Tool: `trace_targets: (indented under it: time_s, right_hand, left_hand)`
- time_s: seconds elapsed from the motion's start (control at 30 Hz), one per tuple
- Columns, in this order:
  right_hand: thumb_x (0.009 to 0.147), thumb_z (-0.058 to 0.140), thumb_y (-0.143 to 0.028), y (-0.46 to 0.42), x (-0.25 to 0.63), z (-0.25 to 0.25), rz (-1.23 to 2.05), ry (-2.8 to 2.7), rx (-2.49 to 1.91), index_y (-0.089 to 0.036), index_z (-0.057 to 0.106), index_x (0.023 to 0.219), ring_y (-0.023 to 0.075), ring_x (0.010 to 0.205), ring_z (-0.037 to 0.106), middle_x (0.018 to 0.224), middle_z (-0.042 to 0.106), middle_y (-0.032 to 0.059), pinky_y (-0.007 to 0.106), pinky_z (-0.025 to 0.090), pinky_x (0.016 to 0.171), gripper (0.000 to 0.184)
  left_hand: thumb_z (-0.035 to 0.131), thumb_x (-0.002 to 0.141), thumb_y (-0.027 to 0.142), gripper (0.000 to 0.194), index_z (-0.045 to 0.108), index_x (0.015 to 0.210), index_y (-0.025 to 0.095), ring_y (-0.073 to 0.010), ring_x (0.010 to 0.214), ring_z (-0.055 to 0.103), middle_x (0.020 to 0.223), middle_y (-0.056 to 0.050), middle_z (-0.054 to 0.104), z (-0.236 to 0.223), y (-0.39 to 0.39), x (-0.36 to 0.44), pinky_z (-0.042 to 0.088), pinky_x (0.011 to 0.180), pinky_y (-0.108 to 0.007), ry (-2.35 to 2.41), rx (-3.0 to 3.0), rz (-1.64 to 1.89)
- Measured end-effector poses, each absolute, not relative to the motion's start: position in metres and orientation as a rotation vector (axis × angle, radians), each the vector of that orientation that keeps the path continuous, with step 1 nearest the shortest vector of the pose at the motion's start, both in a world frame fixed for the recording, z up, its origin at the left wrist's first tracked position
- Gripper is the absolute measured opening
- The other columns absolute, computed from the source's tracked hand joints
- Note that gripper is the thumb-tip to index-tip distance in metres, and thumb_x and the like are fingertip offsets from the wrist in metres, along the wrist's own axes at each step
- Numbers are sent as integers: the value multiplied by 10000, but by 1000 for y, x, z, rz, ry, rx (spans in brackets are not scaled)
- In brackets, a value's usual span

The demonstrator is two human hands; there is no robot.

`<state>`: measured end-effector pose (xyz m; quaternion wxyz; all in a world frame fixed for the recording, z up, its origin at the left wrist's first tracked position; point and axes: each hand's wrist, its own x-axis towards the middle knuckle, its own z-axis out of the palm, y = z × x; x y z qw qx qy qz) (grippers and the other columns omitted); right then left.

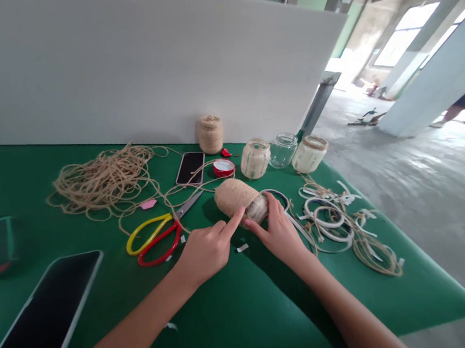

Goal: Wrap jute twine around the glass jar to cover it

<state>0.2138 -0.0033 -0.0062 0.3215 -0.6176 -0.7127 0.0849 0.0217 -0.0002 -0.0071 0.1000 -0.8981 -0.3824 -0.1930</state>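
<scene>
A glass jar wrapped in jute twine (237,198) lies on its side on the green table (231,318). My right hand (279,230) grips its open, bare glass end, fingers curled round the rim. My left hand (207,249) is loosely fisted with the index finger stretched out, its tip pressing on the twine near the bare glass. A strand of twine runs from the jar towards a loose heap of twine (104,179) at the back left.
Scissors with yellow and red handles (156,236) lie left of the jar. A phone (190,168), a red lid (224,167), a twine-wrapped jar (210,133) and three more jars (282,155) stand behind. Tape scraps (337,221) lie right; a tablet (40,321) front left.
</scene>
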Motion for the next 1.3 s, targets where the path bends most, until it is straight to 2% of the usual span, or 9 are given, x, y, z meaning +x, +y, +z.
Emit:
trace_targets:
  time_s: [0.1,0.3,0.43,0.6,0.77,1.03,1.3]
  right_hand:
    - [781,493,-540,-4,213,-6,262,-1856,-1608,-148,193,1319,293,1101,491,1205,458,174,426,462,823,730]
    - [793,480,-528,-6,213,0,226,-1904,-1664,-208,279,1263,283,1023,544,1186,482,126,392,481,743,603]
    - [771,460,-596,-5,215,3,167,-1973,-1714,-205,276,1277,287,970,574,1192,493,125,393,479,715,665]
    - [712,511,-628,-6,213,1,-7,-1987,-1687,-175,305,1276,313,1074,503,1190,510,139,462,399,861,753]
    - [711,552,-568,-6,210,0,-70,-1950,-1673,-187,342,1248,315,1146,424,1195,486,139,505,333,918,691]
    - [741,585,-398,-5,212,1,19,-1971,-1509,-189,342,1208,275,1148,391,1209,390,137,450,367,927,566]
    - [763,583,-373,-4,215,3,12,-2049,-1516,-231,379,1202,260,1111,410,1169,394,117,439,376,924,505]
  left_hand:
    - [331,828,85,545,273,1362,180,-99,463,457,630,19,510,-7,0,21,317,402,-191,-1100,-2646,-594]
    - [340,831,98,535,284,1357,177,-109,485,493,637,15,529,-12,1,22,338,412,-192,-1122,-2675,-614]
    - [330,838,102,546,242,1371,178,-113,514,525,681,3,563,-16,1,22,365,427,-190,-1144,-2723,-633]
    - [335,841,115,551,224,1376,189,-128,546,554,723,-3,585,-17,1,22,399,447,-208,-1160,-2743,-640]
    - [346,833,109,557,235,1372,199,-144,547,556,698,11,573,-16,0,22,408,446,-233,-1152,-2725,-614]
    - [363,817,97,578,235,1372,194,-138,529,543,664,17,561,-17,0,22,389,442,-225,-1147,-2716,-624]
    - [360,811,92,585,230,1376,175,-127,508,522,664,10,560,-15,0,24,365,431,-210,-1141,-2721,-596]
